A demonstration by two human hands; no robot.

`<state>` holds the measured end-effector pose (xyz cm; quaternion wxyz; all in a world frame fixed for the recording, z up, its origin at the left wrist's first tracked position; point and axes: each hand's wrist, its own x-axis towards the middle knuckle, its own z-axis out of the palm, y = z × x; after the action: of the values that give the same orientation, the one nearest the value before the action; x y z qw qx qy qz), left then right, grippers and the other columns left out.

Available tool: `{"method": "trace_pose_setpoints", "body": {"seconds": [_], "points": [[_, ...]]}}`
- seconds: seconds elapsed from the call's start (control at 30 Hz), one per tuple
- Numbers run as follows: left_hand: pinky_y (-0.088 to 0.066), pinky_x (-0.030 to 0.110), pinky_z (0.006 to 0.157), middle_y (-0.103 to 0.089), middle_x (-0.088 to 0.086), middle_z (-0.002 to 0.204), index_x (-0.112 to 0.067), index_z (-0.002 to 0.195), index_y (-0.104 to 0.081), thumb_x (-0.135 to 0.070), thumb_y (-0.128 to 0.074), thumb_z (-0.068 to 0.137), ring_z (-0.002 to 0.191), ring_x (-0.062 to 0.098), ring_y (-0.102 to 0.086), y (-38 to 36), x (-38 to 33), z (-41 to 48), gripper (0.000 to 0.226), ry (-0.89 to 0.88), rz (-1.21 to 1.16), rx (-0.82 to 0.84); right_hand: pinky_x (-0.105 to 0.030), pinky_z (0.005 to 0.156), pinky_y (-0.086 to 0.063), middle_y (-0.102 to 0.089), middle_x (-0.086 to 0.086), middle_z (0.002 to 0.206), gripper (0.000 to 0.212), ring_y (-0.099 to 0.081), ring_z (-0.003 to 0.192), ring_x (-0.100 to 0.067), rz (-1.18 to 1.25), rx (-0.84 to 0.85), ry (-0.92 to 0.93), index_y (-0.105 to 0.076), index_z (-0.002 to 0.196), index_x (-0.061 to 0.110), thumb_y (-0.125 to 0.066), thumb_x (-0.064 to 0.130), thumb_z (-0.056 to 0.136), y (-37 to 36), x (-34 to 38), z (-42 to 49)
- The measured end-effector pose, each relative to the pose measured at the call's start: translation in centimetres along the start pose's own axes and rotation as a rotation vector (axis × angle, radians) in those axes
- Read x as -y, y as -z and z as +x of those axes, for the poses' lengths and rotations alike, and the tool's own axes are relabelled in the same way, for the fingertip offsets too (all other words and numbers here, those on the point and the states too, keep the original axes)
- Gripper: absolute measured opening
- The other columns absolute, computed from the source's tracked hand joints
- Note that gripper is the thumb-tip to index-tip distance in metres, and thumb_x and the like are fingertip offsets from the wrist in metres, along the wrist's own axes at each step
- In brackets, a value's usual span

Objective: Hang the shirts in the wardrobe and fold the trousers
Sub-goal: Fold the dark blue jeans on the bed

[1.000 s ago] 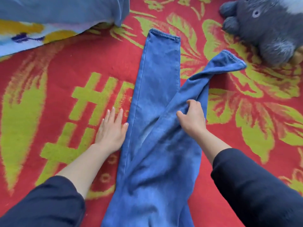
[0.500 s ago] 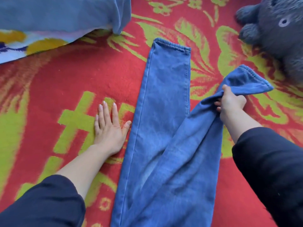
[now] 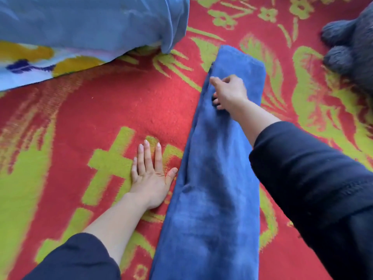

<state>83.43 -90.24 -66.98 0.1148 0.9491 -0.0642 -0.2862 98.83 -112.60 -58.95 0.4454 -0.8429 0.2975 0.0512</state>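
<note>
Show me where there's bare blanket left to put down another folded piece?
The widest bare patch is red blanket bordered by the pale blue bedding, the left hand and the jeans. A smaller one lies right of the jeans, below the grey plush toy, above the right sleeve. The middle is crowded: the jeans, with the right hand gripping them.

Blue jeans [image 3: 214,199] lie lengthwise on the red-and-green blanket [image 3: 101,110]; the right hand [image 3: 228,91] grips their fabric near the far hem (blurred), and the left hand [image 3: 149,176] lies flat alongside.
</note>
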Motion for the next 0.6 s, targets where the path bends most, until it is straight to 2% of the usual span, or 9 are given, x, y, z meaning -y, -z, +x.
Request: {"method": "trace_pose_setpoints", "body": {"seconds": [0.1,0.17,0.2,0.23,0.27,0.33,0.4,0.5,0.6], "points": [[0.028,0.038,0.105,0.064,-0.001,0.125,-0.03,0.12,0.054,-0.065,-0.008,0.088,0.119,0.015,0.057,0.0,0.2,0.2,0.078,-0.002,0.0,-0.011,-0.027,0.062,-0.032,-0.045,-0.003,0.086,0.036,-0.042,0.071,-0.019,-0.245,0.156,0.083,-0.033,0.067,0.023,-0.057,0.036,0.09,-2.3,-2.1,-1.8],[0.026,0.038,0.106,0.064,-0.001,0.125,-0.031,0.121,0.052,-0.066,-0.007,0.087,0.118,0.014,0.058,-0.1,0.2,0.3,0.077,-0.007,-0.008,-0.017,-0.023,0.074,-0.031,-0.042,-0.005,0.1,0.024,-0.042,0.088,-0.018,-0.275,0.191,0.176,-0.04,0.074,0.029,-0.057,0.032,0.091,-2.4,-3.3,-3.3],[0.026,0.038,0.108,0.064,-0.002,0.125,-0.031,0.122,0.051,-0.066,-0.008,0.087,0.118,0.013,0.058,-0.1,0.3,0.4,0.077,-0.009,-0.011,-0.017,-0.025,0.085,-0.033,-0.046,-0.007,0.111,0.006,-0.044,0.102,-0.02,-0.305,0.229,0.22,-0.052,0.09,0.03,-0.056,0.033,0.092,-2.2,-4.1,-4.2],[0.025,0.039,0.109,0.063,-0.001,0.126,-0.031,0.124,0.049,-0.066,-0.009,0.087,0.117,0.013,0.059,-0.1,0.3,0.4,0.078,-0.009,-0.016,-0.013,-0.03,0.098,-0.033,-0.046,-0.009,0.129,0.026,-0.042,0.119,-0.022,-0.374,0.244,0.26,-0.055,0.118,0.024,-0.054,0.034,0.093,-2.0,-4.9,-5.2],[0.024,0.039,0.109,0.06,-0.001,0.129,-0.03,0.128,0.046,-0.066,-0.012,0.088,0.116,0.012,0.058,-0.1,0.3,0.4,0.079,-0.007,-0.026,-0.007,-0.035,0.109,-0.028,-0.039,-0.007,0.145,0.047,-0.034,0.133,-0.023,-0.434,0.26,0.285,-0.045,0.139,0.019,-0.051,0.036,0.095,-1.7,-6.0,-6.4],[0.022,0.041,0.11,0.051,0.003,0.141,-0.027,0.138,0.037,-0.064,-0.019,0.091,0.123,0.013,0.053,0.1,0.3,0.7,0.082,-0.01,-0.043,0.015,-0.037,0.115,-0.019,-0.026,-0.004,0.156,0.058,-0.019,0.145,-0.021,-0.447,0.21,0.292,-0.03,0.15,0.019,-0.045,0.04,0.098,-0.7,-8.1,-9.7],[0.019,0.042,0.112,0.043,0.006,0.148,-0.026,0.145,0.029,-0.061,-0.024,0.094,0.133,0.017,0.043,0.7,0.3,0.7,0.081,-0.025,-0.061,0.031,-0.035,0.117,-0.015,-0.024,-0.003,0.158,0.058,-0.014,0.147,-0.019,-0.428,0.148,0.301,-0.029,0.151,0.02,-0.042,0.043,0.099,0.6,-10.4,-13.2],[0.012,0.04,0.115,0.024,0.002,0.158,-0.03,0.153,0.003,-0.051,-0.027,0.099,0.143,0.017,0.026,0.9,0.8,-1.2,0.066,-0.057,-0.212,-0.065,-0.034,0.119,-0.008,-0.015,0.0,0.161,0.061,-0.005,0.149,-0.018,-0.561,0.136,0.318,-0.02,0.152,0.028,-0.038,0.048,0.098,2.4,-14.4,-18.7],[0.003,0.032,0.116,-0.009,0.001,0.161,-0.024,0.146,-0.033,-0.037,-0.039,0.1,0.147,0.017,0.005,-1.5,0.4,-7.2,0.048,-0.097,-0.591,-0.182,-0.036,0.119,-0.001,0.001,0.006,0.162,0.064,0.008,0.148,-0.016,-0.647,0.139,0.281,-0.003,0.151,0.041,-0.034,0.052,0.097,3.2,-18.2,-24.2]]}}
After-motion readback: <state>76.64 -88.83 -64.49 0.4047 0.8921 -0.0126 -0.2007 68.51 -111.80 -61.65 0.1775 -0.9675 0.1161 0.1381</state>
